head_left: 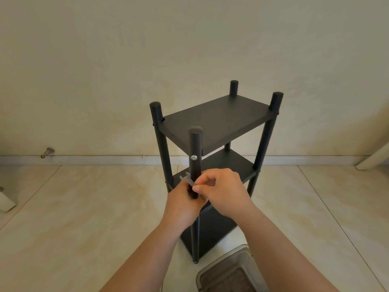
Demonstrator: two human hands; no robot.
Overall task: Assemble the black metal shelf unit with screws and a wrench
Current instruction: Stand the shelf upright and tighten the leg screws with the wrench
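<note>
Head view: both hands [223, 191] pinch wrench [188, 179] beside post [195, 165].

A black shelf unit [214, 123] is standing upright on the pale tiled floor [73, 218], close to a cream wall [126, 60], with three boards fixed between four round posts. Both hands are meeting at the nearest post [195, 148], below a silver screw head [194, 157] showing on it. The left hand [185, 205] is curling around a small silver wrench [188, 179], whose open end is sticking up just beside the post. The right hand [223, 190] is pinching at the wrench's shank with thumb and forefinger. A grey tray [227, 272] is sitting on the floor near the unit's foot.
</note>
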